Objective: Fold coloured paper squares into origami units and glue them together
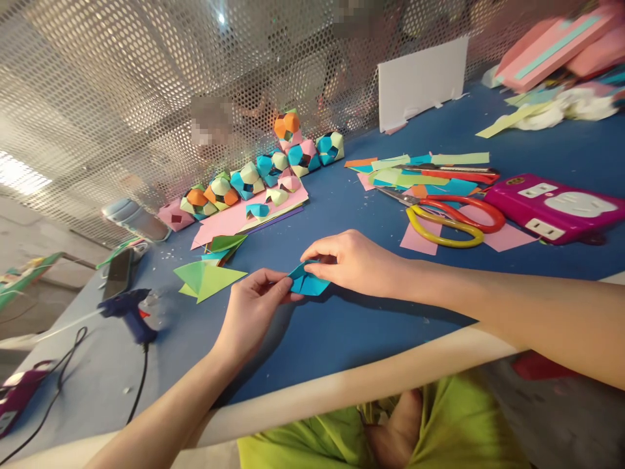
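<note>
A small folded piece of blue paper [308, 281] is held between both my hands just above the blue table top [342, 326]. My left hand [254, 307] pinches its left end with thumb and fingers closed. My right hand [354, 260] grips its upper right side, fingers curled over the paper. Green folded triangles [208, 279] lie to the left of my left hand.
A row of folded paper balls [258, 172] on pink sheets stands at the back by a perforated metal screen. Scissors [449, 218] on paper scraps and a pink power strip [556, 207] lie at right. A blue glue gun [131, 314] and a phone [117, 273] lie at left.
</note>
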A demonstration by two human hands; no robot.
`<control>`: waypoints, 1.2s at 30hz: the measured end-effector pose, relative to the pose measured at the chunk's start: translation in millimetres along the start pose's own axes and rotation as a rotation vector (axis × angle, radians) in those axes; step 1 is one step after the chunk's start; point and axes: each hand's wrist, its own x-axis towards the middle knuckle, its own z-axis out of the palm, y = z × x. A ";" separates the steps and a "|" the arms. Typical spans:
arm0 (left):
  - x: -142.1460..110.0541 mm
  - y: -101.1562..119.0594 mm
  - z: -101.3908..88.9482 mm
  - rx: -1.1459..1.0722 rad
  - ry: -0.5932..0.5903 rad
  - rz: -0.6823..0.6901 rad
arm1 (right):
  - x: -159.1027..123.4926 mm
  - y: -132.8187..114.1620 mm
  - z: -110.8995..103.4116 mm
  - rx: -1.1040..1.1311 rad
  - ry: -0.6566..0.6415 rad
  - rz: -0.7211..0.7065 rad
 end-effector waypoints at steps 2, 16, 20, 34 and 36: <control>-0.2 -0.5 0.7 0.014 0.013 0.018 | 0.8 -2.0 -0.1 -0.013 0.013 0.043; 4.2 -5.9 7.5 -0.103 0.021 0.095 | -0.9 -7.0 5.0 -0.038 -0.003 -0.049; 7.6 -9.5 7.2 -0.237 0.086 0.127 | 1.3 -9.8 8.7 0.054 0.010 0.158; 2.0 -4.5 12.9 -0.285 -0.163 -0.048 | -0.9 3.4 19.2 0.002 0.190 -0.161; 0.7 -2.4 12.4 -0.294 -0.156 -0.082 | -1.8 6.0 20.1 -0.044 0.215 -0.261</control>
